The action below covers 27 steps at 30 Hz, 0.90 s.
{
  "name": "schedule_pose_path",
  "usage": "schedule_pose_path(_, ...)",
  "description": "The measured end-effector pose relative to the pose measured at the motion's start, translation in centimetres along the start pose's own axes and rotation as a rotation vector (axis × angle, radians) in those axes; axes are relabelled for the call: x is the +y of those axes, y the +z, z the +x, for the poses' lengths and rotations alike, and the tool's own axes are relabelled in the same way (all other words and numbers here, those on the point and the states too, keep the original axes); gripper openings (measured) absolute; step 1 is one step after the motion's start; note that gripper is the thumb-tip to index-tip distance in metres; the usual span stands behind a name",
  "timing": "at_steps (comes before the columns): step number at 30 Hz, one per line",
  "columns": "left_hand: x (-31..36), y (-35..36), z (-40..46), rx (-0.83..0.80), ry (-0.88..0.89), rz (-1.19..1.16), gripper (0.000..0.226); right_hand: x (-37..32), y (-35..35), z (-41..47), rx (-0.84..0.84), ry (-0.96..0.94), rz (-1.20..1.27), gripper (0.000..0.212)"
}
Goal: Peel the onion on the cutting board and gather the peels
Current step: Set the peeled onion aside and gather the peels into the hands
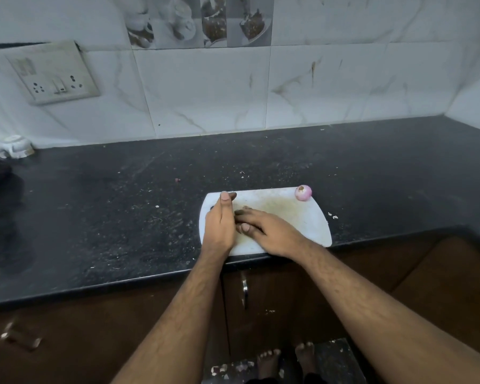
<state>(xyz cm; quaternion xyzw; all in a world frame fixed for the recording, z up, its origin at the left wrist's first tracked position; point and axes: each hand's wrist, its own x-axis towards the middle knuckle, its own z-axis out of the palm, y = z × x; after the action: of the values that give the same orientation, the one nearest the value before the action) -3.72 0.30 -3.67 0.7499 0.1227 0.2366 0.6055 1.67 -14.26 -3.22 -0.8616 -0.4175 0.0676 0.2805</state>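
A small peeled pink onion rests at the far right corner of the white cutting board. My left hand stands on its edge at the board's left side, palm turned toward the right. My right hand lies flat on the board with its fingers stretched toward the left palm. A few brown bits of peel show just beyond the right fingertips. Whatever lies between the two hands is hidden.
The board sits at the front edge of a black speckled countertop strewn with small scraps. A tiled wall with a socket plate stands behind. A white cloth lies far left. Cabinet doors and my bare feet are below.
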Motion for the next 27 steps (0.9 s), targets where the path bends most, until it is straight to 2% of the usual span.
schedule_pose_path(6,0.3,0.2,0.0,-0.108,-0.006,0.121,0.069,-0.3,-1.6,-1.9,-0.048,-0.165,-0.028,0.032)
schedule_pose_path(12,0.6,0.2,-0.4,-0.259,0.004,0.217,0.065,0.6,-2.0,-3.0,0.030,-0.150,-0.171,0.027)
schedule_pose_path(14,1.1,0.2,-0.8,-0.295,0.048,0.319,0.061,1.4,-2.0,-3.2,0.122,-0.047,-0.098,0.026)
schedule_pose_path(17,1.3,0.5,-0.6,-0.408,0.148,0.562,0.050,2.4,-2.1,-3.1,0.374,0.113,0.108,0.022)
schedule_pose_path(19,1.1,0.7,-0.5,-0.473,0.158,0.707,0.051,2.9,-2.5,-2.8,0.538,0.235,0.266,0.018)
schedule_pose_path(21,0.9,0.9,-0.5,-0.462,0.163,0.729,0.048,3.7,-2.9,-2.7,0.622,0.311,0.389,0.018)
schedule_pose_path(23,0.9,1.1,-0.6,-0.397,0.174,0.651,0.036,4.1,-3.2,-2.7,0.634,0.340,0.460,0.019)
schedule_pose_path(27,1.1,1.1,-0.8,-0.235,0.198,0.652,0.017,3.6,-3.0,-2.7,0.626,0.349,0.440,0.014)
